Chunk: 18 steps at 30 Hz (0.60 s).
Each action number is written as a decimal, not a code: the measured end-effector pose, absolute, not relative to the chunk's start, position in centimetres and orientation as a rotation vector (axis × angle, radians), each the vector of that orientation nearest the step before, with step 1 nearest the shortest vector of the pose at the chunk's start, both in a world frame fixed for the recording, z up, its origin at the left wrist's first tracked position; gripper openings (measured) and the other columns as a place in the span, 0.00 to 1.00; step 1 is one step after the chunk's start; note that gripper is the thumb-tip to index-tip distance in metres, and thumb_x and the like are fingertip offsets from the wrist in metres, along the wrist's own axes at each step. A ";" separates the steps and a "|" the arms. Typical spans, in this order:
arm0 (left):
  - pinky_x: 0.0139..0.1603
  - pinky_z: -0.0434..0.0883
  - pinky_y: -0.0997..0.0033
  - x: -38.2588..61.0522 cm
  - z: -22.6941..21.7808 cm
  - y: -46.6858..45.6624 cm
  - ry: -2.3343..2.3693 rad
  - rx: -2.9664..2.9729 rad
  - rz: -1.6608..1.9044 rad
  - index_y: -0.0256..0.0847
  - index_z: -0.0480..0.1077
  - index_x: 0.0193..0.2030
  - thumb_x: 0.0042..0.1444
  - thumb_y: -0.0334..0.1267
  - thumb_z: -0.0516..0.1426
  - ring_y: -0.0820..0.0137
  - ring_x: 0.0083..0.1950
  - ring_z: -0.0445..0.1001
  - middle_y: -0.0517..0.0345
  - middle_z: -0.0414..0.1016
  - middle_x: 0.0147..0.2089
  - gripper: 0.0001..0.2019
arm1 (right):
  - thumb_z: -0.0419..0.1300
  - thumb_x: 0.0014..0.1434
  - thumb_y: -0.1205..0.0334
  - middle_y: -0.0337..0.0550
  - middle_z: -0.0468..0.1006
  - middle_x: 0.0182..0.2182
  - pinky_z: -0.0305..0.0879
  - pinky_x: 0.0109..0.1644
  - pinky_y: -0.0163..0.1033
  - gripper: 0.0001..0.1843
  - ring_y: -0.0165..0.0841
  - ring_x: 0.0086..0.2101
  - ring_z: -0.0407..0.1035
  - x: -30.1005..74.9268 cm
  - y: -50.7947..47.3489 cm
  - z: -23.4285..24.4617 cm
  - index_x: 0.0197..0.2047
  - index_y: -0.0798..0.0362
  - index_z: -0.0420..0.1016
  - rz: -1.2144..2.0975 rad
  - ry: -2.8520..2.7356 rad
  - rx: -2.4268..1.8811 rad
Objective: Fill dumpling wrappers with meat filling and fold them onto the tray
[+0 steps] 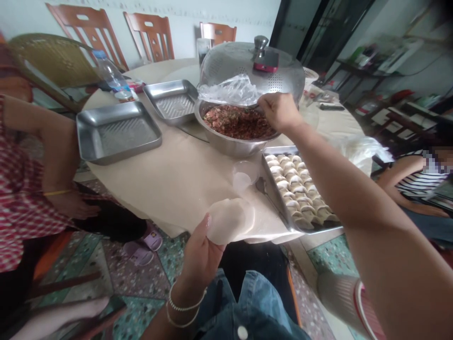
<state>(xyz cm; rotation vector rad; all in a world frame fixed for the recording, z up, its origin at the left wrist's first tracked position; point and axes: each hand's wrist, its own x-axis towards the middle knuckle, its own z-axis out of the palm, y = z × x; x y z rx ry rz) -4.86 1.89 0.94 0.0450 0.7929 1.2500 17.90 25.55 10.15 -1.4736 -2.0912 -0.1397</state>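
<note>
My left hand (201, 255) pinches a round, pale dumpling wrapper (226, 222) by its edge, close to the table's front edge. My right hand (279, 111) is closed at the right rim of a steel bowl (230, 147) with minced meat filling (230, 123) in it. What its fingers grip is hidden; clear plastic film (230, 89) lies bunched over the bowl's back rim, right beside them. Partly behind my right forearm, a metal tray (293, 230) carries rows of folded dumplings (293, 184). Between bowl and wrapper stands a small clear cup (245, 174).
Two steel trays (120, 137) (173, 101) stand on the left of the table. A large perforated lid (226, 61) with a phone (266, 62) on it rises behind the bowl. People sit left (21, 189) and right (406, 179). A bin (336, 293) stands low right.
</note>
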 end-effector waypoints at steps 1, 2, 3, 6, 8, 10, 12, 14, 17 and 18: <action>0.60 0.73 0.64 -4.8 1.1 1.9 0.797 0.011 1.251 0.37 0.72 0.56 0.63 0.33 0.54 0.65 0.47 0.81 0.51 0.83 0.44 0.16 | 0.47 0.63 0.55 0.39 0.69 0.22 0.61 0.45 0.37 0.19 0.32 0.32 0.65 17.8 25.5 10.1 0.20 0.46 0.53 -0.133 -2.094 -1.483; 0.60 0.73 0.64 -4.7 1.2 1.9 0.801 -0.016 1.247 0.37 0.72 0.57 0.63 0.32 0.53 0.65 0.46 0.82 0.51 0.83 0.43 0.17 | 0.47 0.63 0.55 0.39 0.68 0.21 0.61 0.46 0.37 0.19 0.32 0.32 0.65 17.7 25.4 10.1 0.20 0.45 0.52 -0.127 -2.097 -1.494; 0.59 0.73 0.64 -4.7 1.3 2.0 0.806 -0.036 1.243 0.37 0.71 0.58 0.63 0.32 0.53 0.66 0.45 0.82 0.51 0.83 0.43 0.17 | 0.47 0.63 0.55 0.39 0.67 0.20 0.62 0.45 0.37 0.20 0.33 0.31 0.65 17.5 25.4 10.0 0.20 0.45 0.51 -0.123 -2.099 -1.504; 0.57 0.74 0.64 -4.5 1.4 2.0 0.807 -0.042 1.226 0.36 0.70 0.59 0.63 0.32 0.53 0.65 0.44 0.82 0.50 0.83 0.43 0.18 | 0.48 0.62 0.57 0.40 0.65 0.19 0.62 0.44 0.39 0.21 0.34 0.29 0.64 17.0 25.3 9.9 0.19 0.46 0.48 -0.108 -2.097 -1.531; 0.57 0.74 0.63 -4.5 1.4 2.0 0.786 -0.021 1.226 0.35 0.71 0.59 0.63 0.33 0.53 0.64 0.45 0.82 0.49 0.83 0.43 0.18 | 0.49 0.62 0.58 0.40 0.65 0.19 0.63 0.45 0.40 0.22 0.35 0.30 0.65 16.8 25.3 9.9 0.18 0.46 0.48 -0.090 -2.086 -1.542; 0.59 0.73 0.64 -4.6 1.3 1.9 0.755 -0.013 1.238 0.36 0.71 0.58 0.63 0.33 0.53 0.65 0.45 0.82 0.50 0.83 0.43 0.17 | 0.50 0.62 0.59 0.40 0.66 0.19 0.63 0.45 0.40 0.22 0.35 0.30 0.66 16.8 25.3 9.9 0.18 0.47 0.50 -0.079 -2.072 -1.545; 0.60 0.72 0.64 -4.7 1.2 1.9 0.726 -0.018 1.247 0.37 0.73 0.56 0.63 0.32 0.54 0.65 0.45 0.82 0.51 0.83 0.42 0.16 | 0.52 0.62 0.60 0.40 0.68 0.20 0.64 0.47 0.41 0.21 0.34 0.30 0.67 16.8 25.2 10.0 0.18 0.48 0.56 -0.035 -2.028 -1.539; 0.59 0.72 0.64 -4.7 1.1 1.8 0.714 -0.026 1.247 0.37 0.75 0.54 0.63 0.32 0.54 0.65 0.44 0.82 0.51 0.83 0.42 0.15 | 0.54 0.61 0.62 0.39 0.69 0.20 0.64 0.48 0.41 0.19 0.33 0.30 0.66 16.9 25.1 10.1 0.19 0.49 0.62 0.036 -1.968 -1.527; 0.57 0.74 0.67 -4.7 1.2 1.8 0.728 -0.033 1.238 0.36 0.76 0.52 0.63 0.32 0.52 0.67 0.43 0.82 0.51 0.83 0.42 0.14 | 0.57 0.60 0.65 0.36 0.70 0.19 0.64 0.49 0.40 0.16 0.30 0.28 0.66 17.1 25.0 10.1 0.20 0.52 0.68 0.171 -1.846 -1.508; 0.56 0.74 0.68 -4.6 1.3 1.8 0.739 -0.034 1.236 0.36 0.76 0.52 0.64 0.32 0.52 0.67 0.43 0.82 0.51 0.83 0.42 0.14 | 0.57 0.60 0.65 0.36 0.70 0.18 0.64 0.49 0.39 0.15 0.29 0.28 0.65 17.3 25.0 10.0 0.22 0.53 0.70 0.237 -1.778 -1.515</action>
